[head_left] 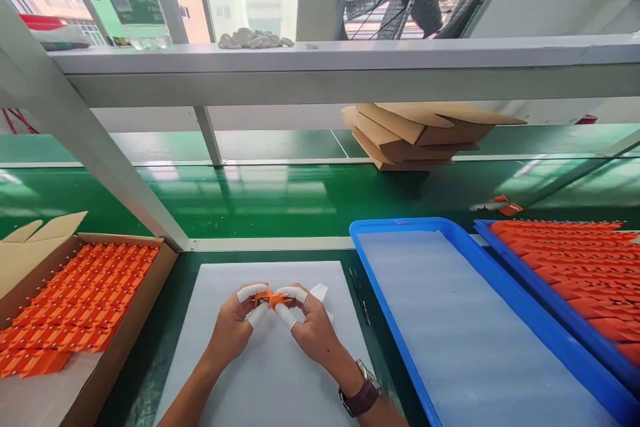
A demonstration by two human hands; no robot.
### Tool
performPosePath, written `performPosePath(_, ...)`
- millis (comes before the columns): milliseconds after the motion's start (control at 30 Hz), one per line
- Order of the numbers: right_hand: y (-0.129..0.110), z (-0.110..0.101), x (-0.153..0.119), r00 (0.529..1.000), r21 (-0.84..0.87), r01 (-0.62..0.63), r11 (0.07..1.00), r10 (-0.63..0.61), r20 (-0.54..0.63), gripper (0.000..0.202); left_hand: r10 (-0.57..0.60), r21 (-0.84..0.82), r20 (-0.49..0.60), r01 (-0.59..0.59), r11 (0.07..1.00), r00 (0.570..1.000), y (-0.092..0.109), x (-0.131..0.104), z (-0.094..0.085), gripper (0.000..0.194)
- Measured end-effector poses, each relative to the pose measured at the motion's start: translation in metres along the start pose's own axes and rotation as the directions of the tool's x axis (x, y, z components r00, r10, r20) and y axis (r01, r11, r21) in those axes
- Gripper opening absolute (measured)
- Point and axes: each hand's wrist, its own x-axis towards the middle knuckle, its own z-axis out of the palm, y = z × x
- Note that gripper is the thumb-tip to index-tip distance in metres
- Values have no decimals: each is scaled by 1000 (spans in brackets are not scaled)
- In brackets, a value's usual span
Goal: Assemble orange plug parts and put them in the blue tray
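Over the white sheet [270, 373], both of my hands meet around a small orange part [271, 298]. My left hand [234, 325] pinches its left end between thumb and finger, while my right hand [314, 328] grips its right side. White covers wrap the fingertips of both hands, and they hide much of the part. Just behind my right hand lies a small white paper piece [319, 291]. A watch with a dark strap is on my right wrist.
At the left stands a cardboard box [135, 320] of orange parts [85, 300]. A blue tray [400, 320] is at the right, beside another holding orange parts [575, 267]. Cardboard boxes [415, 133] are stacked behind the metal frame [320, 83]. A thin tool [360, 297] lies near the sheet.
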Motion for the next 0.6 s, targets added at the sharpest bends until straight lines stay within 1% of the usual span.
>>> performPosePath(167,2,-1,1,998,-11,39,999,-39,-42,20,-41,-3,-8,41,999,999,2,-1,1,29)
performPosePath(233,4,0,1,995,-34,77,996,-79,-57,21,-28,-6,-29,28,1000,999,1,-1,0,29)
performPosePath(333,8,4,-2,992,-70,107,992,-112,-59,24,22,3,-73,-21,1000,997,-2,0,0,29)
performPosePath(433,12,10,-5,995,-72,90,993,-93,-39,31,67,-7,-126,-68,998,990,-3,1,0,28)
performPosePath(500,13,15,-6,998,-58,58,997,-59,-28,32,80,-19,-146,-84,996,986,-2,2,0,24)
performPosePath(600,14,20,-6,999,-15,-4,1000,4,-32,29,98,-34,-127,-104,994,987,-1,2,0,22)
